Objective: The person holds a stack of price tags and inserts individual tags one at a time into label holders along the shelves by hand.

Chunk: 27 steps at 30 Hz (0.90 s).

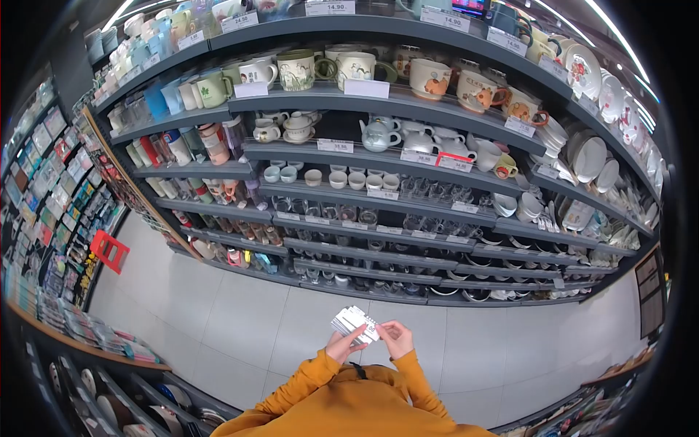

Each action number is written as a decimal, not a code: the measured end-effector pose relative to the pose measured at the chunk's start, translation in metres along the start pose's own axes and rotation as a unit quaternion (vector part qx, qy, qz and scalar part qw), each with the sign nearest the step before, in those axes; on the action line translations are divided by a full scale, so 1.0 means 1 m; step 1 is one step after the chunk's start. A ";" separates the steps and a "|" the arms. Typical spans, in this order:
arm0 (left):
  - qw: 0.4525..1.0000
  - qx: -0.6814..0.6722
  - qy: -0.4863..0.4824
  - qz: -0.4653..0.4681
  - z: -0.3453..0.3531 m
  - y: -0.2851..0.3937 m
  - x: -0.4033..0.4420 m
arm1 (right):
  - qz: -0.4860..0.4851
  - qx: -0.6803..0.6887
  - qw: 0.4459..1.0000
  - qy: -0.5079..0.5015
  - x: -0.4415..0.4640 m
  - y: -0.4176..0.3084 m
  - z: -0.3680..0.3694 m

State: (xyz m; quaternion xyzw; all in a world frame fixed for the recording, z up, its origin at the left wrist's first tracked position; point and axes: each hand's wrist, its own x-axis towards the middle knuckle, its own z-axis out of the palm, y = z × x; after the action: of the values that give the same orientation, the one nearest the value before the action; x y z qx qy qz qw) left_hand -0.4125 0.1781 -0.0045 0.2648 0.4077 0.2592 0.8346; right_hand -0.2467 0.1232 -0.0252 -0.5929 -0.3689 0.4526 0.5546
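My left hand is closed around a stack of white price tags, which fans out a little at its far end. The thumb lies across the top of the stack. At the stack's right edge, my right hand pinches the corner of a price tag with printed digits on it. Whether that tag is fully apart from the stack I cannot tell. Both hands are close together in front of my body, above the tiled floor.
Ahead stands a long shelf unit with mugs, teapots, small cups, glasses and plates. Price labels line its edges. A red step stool stands at the left. More shelves flank the aisle behind me.
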 end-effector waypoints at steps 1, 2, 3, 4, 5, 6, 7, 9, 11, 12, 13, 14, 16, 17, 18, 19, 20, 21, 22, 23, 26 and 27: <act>1.000 -0.004 -0.006 -0.001 0.006 -0.010 0.000 | 0.008 0.002 1.000 -0.006 -0.005 -0.002 -0.009; 1.000 -0.010 0.007 0.002 0.013 -0.020 -0.002 | 0.015 0.005 1.000 -0.012 -0.011 -0.004 -0.018; 1.000 -0.016 0.016 0.005 0.019 -0.028 -0.006 | 0.021 0.007 1.000 -0.016 -0.016 -0.005 -0.026; 0.999 -0.022 0.024 0.007 0.026 -0.036 -0.011 | 0.008 -0.016 0.999 -0.029 -0.023 -0.004 -0.034; 0.999 -0.029 0.033 0.009 0.032 -0.045 -0.016 | -0.004 -0.039 0.998 -0.041 -0.031 -0.002 -0.040; 0.999 -0.034 0.033 0.011 0.035 -0.053 -0.019 | -0.017 -0.061 0.996 -0.054 -0.038 -0.001 -0.045; 0.999 -0.039 0.034 0.014 0.037 -0.062 -0.023 | 0.003 -0.042 0.997 -0.058 -0.046 0.004 -0.050; 0.998 -0.046 0.033 0.020 0.042 -0.077 -0.033 | 0.042 -0.003 0.997 -0.065 -0.060 0.012 -0.058; 0.998 -0.048 0.028 0.028 0.049 -0.088 -0.044 | 0.052 0.014 0.997 -0.058 -0.072 0.009 -0.062; 0.997 -0.075 0.011 0.029 0.051 -0.092 -0.050 | 0.058 0.022 0.997 -0.053 -0.079 0.007 -0.064; 0.994 -0.101 -0.007 0.031 0.053 -0.094 -0.055 | 0.049 0.022 0.998 -0.046 -0.082 0.005 -0.068; 0.991 -0.127 -0.026 0.034 0.056 -0.095 -0.059 | 0.038 0.021 0.998 -0.039 -0.084 0.004 -0.071; 0.990 -0.134 -0.025 0.026 0.062 -0.097 -0.063 | 0.020 0.020 0.999 -0.028 -0.085 0.003 -0.077; 0.990 -0.137 -0.025 0.022 0.064 -0.097 -0.065 | 0.012 0.019 0.999 -0.024 -0.083 0.004 -0.084; 0.991 -0.127 -0.023 0.020 0.068 -0.096 -0.067 | 0.005 0.019 1.000 -0.020 -0.081 0.004 -0.091; 0.993 -0.116 -0.020 0.017 0.072 -0.095 -0.068 | 0.024 0.010 0.999 -0.019 -0.081 -0.004 -0.095; 0.994 -0.106 -0.018 0.013 0.075 -0.094 -0.070 | 0.042 0.001 0.999 -0.017 -0.080 -0.016 -0.100; 0.995 -0.097 -0.025 0.015 0.076 -0.095 -0.070 | 0.061 -0.009 0.998 -0.016 -0.077 -0.027 -0.105; 0.995 -0.087 -0.032 0.017 0.076 -0.095 -0.069 | 0.048 -0.002 0.998 -0.037 -0.073 -0.033 -0.110; 0.996 -0.078 -0.040 0.019 0.076 -0.095 -0.069 | 0.028 0.027 0.998 -0.041 -0.069 -0.043 -0.111; 0.996 -0.083 -0.044 0.007 0.076 -0.098 -0.071 | -0.020 0.088 0.994 -0.056 -0.063 -0.085 -0.115; 0.996 -0.082 -0.045 0.005 0.076 -0.099 -0.072 | -0.038 0.084 0.994 -0.054 -0.061 -0.094 -0.118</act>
State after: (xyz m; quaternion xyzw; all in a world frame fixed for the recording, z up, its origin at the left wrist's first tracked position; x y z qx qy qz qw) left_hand -0.3677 0.0423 0.0101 0.2087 0.3455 0.2835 0.8699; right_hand -0.1484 0.0382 0.0726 -0.5050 -0.3810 0.4917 0.5984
